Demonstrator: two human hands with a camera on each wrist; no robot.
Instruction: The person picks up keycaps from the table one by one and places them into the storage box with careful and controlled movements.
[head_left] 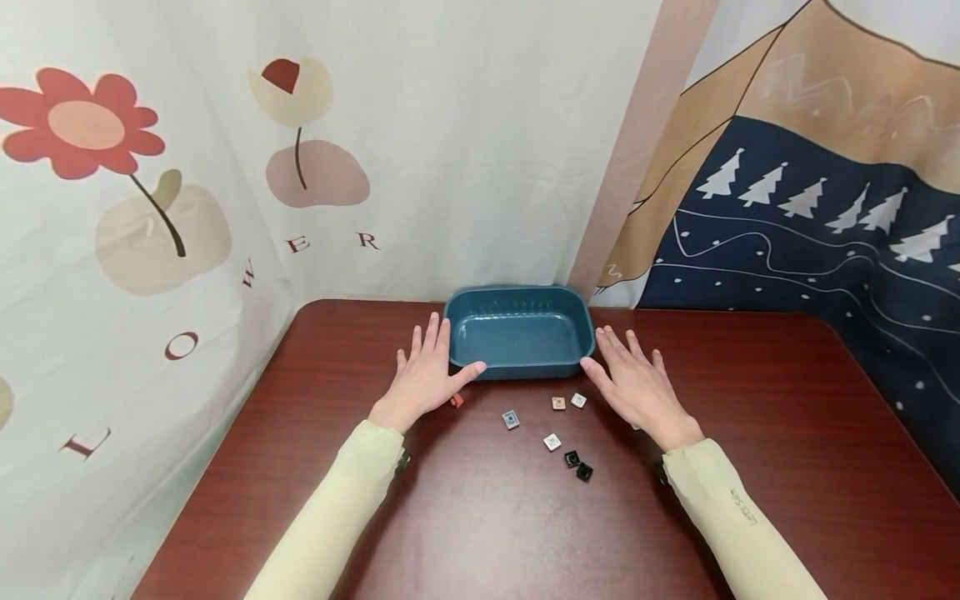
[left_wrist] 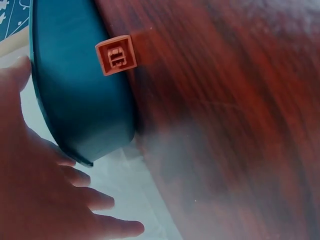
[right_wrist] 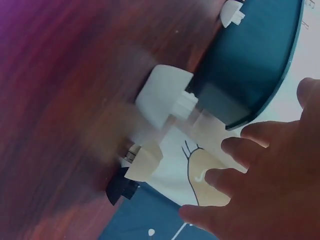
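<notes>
A blue plastic basin (head_left: 517, 372) stands at the table's back edge. My left hand (head_left: 426, 371) is at its left end, fingers extended and thumb by the front rim. At the right end my right hand (head_left: 637, 387) is spread, its thumb near the front corner. Whether either hand touches the rim is hard to tell. An orange-red keycap (left_wrist: 116, 55) lies below my left hand. In the right wrist view a white keycap (right_wrist: 162, 92), a cream keycap (right_wrist: 145, 162) and a black keycap (right_wrist: 120, 187) lie near my right hand, mostly hidden from the head view.
In front of the basin lie a blue-grey keycap (head_left: 511, 419), a beige keycap (head_left: 558, 403), a small white keycap (head_left: 578, 400), another white keycap (head_left: 552, 442) and two black keycaps (head_left: 572, 459). A printed curtain (head_left: 465, 167) hangs behind the brown table (head_left: 480, 517).
</notes>
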